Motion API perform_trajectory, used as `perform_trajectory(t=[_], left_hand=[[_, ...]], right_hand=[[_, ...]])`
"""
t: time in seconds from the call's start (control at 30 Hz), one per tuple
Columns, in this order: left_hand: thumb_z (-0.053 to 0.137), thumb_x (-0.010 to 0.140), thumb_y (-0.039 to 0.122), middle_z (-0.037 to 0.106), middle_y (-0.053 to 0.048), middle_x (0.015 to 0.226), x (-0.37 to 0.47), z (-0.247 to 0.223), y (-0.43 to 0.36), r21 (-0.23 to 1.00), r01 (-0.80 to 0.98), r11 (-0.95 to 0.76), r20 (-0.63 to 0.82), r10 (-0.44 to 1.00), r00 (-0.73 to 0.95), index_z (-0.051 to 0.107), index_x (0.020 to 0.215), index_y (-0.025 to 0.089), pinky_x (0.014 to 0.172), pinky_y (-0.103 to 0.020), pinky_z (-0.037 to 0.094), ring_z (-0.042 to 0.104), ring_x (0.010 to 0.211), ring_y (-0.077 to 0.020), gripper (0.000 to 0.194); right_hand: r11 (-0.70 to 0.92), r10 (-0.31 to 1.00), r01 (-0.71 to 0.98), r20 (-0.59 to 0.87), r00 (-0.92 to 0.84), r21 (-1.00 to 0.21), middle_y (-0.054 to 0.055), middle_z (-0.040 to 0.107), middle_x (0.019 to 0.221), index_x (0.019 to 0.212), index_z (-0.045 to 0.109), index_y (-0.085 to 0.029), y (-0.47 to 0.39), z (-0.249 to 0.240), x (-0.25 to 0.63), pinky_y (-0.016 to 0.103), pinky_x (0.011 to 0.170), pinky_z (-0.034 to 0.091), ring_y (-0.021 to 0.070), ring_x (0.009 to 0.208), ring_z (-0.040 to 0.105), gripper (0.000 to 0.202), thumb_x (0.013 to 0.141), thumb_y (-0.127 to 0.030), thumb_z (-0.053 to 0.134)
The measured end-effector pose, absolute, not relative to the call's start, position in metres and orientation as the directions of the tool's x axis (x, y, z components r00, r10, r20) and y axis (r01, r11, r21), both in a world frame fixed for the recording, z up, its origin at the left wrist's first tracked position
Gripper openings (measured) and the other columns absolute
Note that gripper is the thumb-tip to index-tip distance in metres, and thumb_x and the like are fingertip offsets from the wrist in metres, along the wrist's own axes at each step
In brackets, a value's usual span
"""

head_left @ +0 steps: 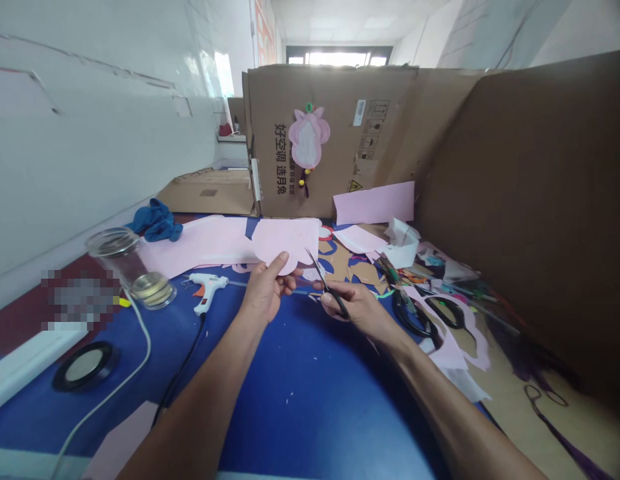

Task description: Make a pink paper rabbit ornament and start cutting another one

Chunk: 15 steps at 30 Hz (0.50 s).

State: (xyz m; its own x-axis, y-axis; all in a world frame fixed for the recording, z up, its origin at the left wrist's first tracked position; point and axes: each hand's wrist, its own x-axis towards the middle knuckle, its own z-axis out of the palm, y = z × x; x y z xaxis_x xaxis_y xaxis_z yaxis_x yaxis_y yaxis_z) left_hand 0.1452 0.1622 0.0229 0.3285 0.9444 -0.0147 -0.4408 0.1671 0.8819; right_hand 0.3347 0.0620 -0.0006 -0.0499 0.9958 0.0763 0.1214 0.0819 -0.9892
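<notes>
My left hand (271, 288) pinches the lower edge of a pink paper sheet (285, 239), thumb on top, and holds it up above the blue table. A rounded, scalloped outline shows along the sheet's left and lower edge. In my right hand (357, 305) is a pair of black-handled scissors (317, 267), fingers wrapped round the handles. Their blades point up and to the left, beside the sheet's lower right edge; whether they touch the paper I cannot tell. Behind the held sheet, a longer pink sheet (205, 240) lies on the table.
A white glue gun (209, 291), a glass jar (153, 287) and a roll of black tape (85, 365) lie left. Paper scraps, cardboard cutouts (365, 272) and larger black-handled scissors (415, 317) crowd the right. A cardboard wall (390, 147) bearing a pink paper ornament (307, 140) stands behind.
</notes>
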Motion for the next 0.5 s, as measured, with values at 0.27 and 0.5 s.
perform_trajectory(t=[0.27,0.5], left_hand=[[0.096,0.068,0.041,0.079,-0.008,0.073,0.1461,0.0211,0.1618,0.891,-0.435,0.131,-0.024,0.97,0.243,0.074,0.089,0.015,0.043,-0.022,0.036,0.058,0.047,-0.0109,0.04],[0.098,0.065,0.041,0.075,-0.005,0.069,0.1469,0.0248,0.1586,0.869,-0.469,0.158,-0.052,0.971,0.232,0.073,0.085,0.015,0.043,-0.022,0.037,0.058,0.048,-0.011,0.041]], right_hand=[[0.099,0.994,0.207,0.089,-0.057,-0.973,-0.003,0.05,0.072,0.121,0.079,-0.014,0.0578,0.0096,0.3304,0.03,0.065,0.034,0.0138,0.067,0.04,0.058,0.091,-0.065,0.077],[0.092,0.995,0.216,0.08,-0.066,-0.972,-0.002,0.051,0.073,0.124,0.08,-0.014,0.059,0.0079,0.3305,0.03,0.066,0.036,0.0145,0.068,0.043,0.06,0.091,-0.064,0.077]])
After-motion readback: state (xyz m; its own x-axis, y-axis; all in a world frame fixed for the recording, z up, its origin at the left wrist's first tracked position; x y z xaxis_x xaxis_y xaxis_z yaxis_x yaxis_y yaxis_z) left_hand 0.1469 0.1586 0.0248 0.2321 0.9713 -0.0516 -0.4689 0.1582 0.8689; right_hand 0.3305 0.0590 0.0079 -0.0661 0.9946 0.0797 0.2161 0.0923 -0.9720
